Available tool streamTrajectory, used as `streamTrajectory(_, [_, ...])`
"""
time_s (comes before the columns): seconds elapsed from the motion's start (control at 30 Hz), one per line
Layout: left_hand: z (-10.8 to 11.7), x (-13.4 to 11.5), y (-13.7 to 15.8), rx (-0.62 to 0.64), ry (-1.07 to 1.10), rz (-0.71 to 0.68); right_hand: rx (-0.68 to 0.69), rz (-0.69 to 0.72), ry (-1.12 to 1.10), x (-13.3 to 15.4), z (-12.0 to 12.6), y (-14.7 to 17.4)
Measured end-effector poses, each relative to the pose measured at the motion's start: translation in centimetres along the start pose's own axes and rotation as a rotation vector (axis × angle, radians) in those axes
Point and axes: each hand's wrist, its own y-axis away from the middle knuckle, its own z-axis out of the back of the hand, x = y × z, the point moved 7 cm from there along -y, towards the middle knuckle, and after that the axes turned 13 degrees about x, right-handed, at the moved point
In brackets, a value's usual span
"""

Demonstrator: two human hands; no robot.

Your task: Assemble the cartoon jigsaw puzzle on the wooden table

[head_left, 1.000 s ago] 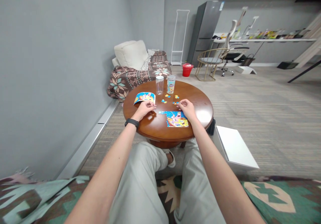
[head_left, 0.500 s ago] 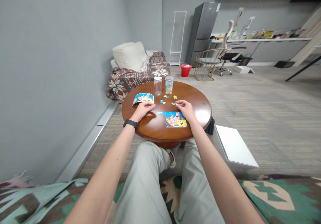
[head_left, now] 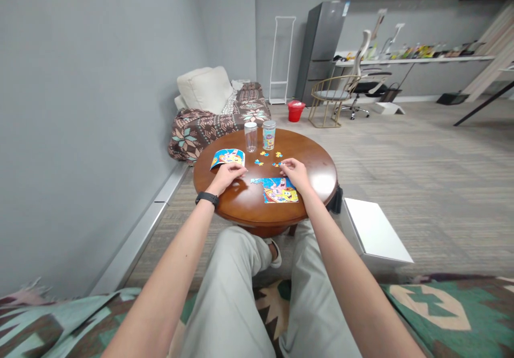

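On the round wooden table lies a partly assembled cartoon jigsaw puzzle (head_left: pixel 281 191), its top row reaching further left than the rest. My right hand (head_left: pixel 295 173) is just above its upper right part, fingertips pinched on a puzzle piece beside a small cluster of loose pieces (head_left: pixel 276 164). More loose puzzle pieces (head_left: pixel 259 162) lie to the left and behind. My left hand (head_left: pixel 230 176), with a black band on the wrist, hovers left of the puzzle in front of a curled picture sheet (head_left: pixel 228 157). Its fingers are closed together; anything between them is too small to make out.
A clear jar (head_left: pixel 251 138) with a white lid and a printed jar (head_left: pixel 269 136) stand at the back of the table (head_left: pixel 313 149). A white box (head_left: pixel 375 227) sits on the floor to the right. Beyond are a covered sofa (head_left: pixel 220 112) and a red bin (head_left: pixel 296 111).
The whole view has shifted slightly. Both hands keep nearly the same places over the table, and the puzzle and loose pieces look unchanged.
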Motion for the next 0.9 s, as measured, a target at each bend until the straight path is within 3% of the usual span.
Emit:
streamTrajectory(0.2, [0.3,0.0,0.0,-0.026,0.019,-0.036,-0.055,0.042,0.173,0.7,0.6,0.2])
streamTrajectory(0.9, [0.2,0.7,-0.2,0.01,0.072,-0.035,-0.008,0.006,0.018,0.3,0.4,-0.1])
